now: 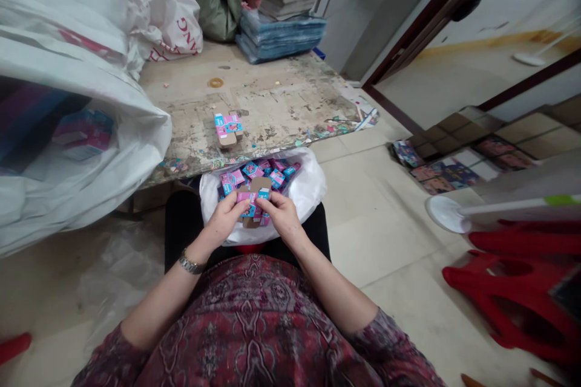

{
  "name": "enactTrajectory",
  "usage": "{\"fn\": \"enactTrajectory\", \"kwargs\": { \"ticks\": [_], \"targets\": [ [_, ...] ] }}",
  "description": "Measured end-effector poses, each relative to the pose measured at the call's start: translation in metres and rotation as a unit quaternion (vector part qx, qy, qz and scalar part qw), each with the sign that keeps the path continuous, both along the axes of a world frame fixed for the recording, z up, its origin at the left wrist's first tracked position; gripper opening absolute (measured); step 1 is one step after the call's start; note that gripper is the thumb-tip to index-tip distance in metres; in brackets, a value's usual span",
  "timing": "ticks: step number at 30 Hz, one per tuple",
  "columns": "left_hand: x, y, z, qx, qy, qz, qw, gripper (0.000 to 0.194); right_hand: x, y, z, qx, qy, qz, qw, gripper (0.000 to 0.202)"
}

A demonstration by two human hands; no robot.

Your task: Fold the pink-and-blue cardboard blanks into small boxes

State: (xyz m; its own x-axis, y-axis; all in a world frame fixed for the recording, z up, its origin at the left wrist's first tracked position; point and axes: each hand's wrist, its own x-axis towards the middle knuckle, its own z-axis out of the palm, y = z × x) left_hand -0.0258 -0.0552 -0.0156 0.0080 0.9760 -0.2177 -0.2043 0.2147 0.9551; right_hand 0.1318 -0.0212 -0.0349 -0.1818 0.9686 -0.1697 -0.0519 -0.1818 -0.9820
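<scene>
Between my two hands is a small pink and blue carton (249, 196) with its brown cardboard flaps sticking out above and below. My left hand (226, 217) pinches its left side between thumb and fingers. On the right side, my right hand (280, 213) grips the same carton, thumb on the printed face. Just beneath sits a white bag (305, 188) on my lap, its mouth open and full of several folded pink and blue boxes (254, 170). Another unfolded carton (228, 129) lies at the table's front edge.
The worn wooden table (281, 100) stands in front, with a tape ring (215, 82) and a blue plastic-wrapped stack (279, 36). A large white sack (91, 193) with cartons inside bulges at the left. Red stools (521, 290) and brown boxes (454, 133) are on the right.
</scene>
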Motion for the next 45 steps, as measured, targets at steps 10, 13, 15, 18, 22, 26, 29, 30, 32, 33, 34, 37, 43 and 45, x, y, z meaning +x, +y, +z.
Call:
{"fn": "enactTrajectory", "kwargs": {
  "ticks": [10,13,15,18,22,26,29,30,32,33,34,37,43,45],
  "targets": [
    [0.008,-0.002,-0.004,-0.038,-0.057,0.116,0.991,0.029,-0.004,-0.005,-0.001,0.040,-0.043,0.061,0.996,0.024],
    [0.007,-0.003,-0.003,-0.043,-0.067,0.080,0.994,0.031,-0.002,-0.007,-0.003,0.056,-0.073,0.035,0.995,0.022],
    [0.006,-0.003,-0.004,-0.035,-0.052,0.069,0.996,0.034,-0.001,-0.008,-0.003,0.052,-0.075,0.030,0.995,0.023],
    [0.004,-0.001,-0.008,-0.028,-0.029,0.069,0.997,0.035,-0.001,-0.008,-0.001,0.042,-0.048,0.033,0.997,0.025],
    [0.003,0.001,-0.013,-0.016,0.008,0.042,0.999,0.035,-0.003,-0.007,0.001,0.020,0.003,0.017,1.000,0.029],
    [0.004,-0.001,-0.013,-0.032,-0.006,0.015,0.999,0.040,-0.002,-0.005,0.002,0.004,0.017,0.009,1.000,0.026],
    [0.006,-0.005,-0.009,-0.073,-0.069,0.017,0.995,0.050,0.000,-0.005,0.003,-0.001,0.030,0.018,0.999,0.024],
    [0.006,-0.006,-0.007,-0.081,-0.096,0.015,0.992,0.053,0.000,-0.005,0.003,-0.002,0.033,0.020,0.999,0.024],
    [0.008,-0.008,-0.005,-0.089,-0.143,0.008,0.986,0.057,0.002,-0.004,0.003,-0.002,0.035,0.025,0.999,0.024],
    [0.009,-0.008,-0.005,-0.093,-0.158,0.005,0.983,0.057,0.003,-0.004,0.003,-0.001,0.035,0.028,0.999,0.024],
    [0.010,-0.008,-0.005,-0.100,-0.168,0.006,0.981,0.056,0.004,-0.004,0.002,0.002,0.035,0.033,0.999,0.024],
    [0.013,-0.008,-0.005,-0.139,-0.183,0.019,0.973,0.054,0.007,-0.006,0.001,0.006,0.034,0.059,0.998,0.022],
    [0.015,-0.007,-0.002,-0.171,-0.227,0.008,0.959,0.046,0.015,-0.012,-0.005,0.041,0.008,0.103,0.994,0.032],
    [0.015,-0.007,-0.001,-0.174,-0.235,0.016,0.956,0.042,0.017,-0.013,-0.007,0.044,0.000,0.109,0.993,0.037]
  ]
}}
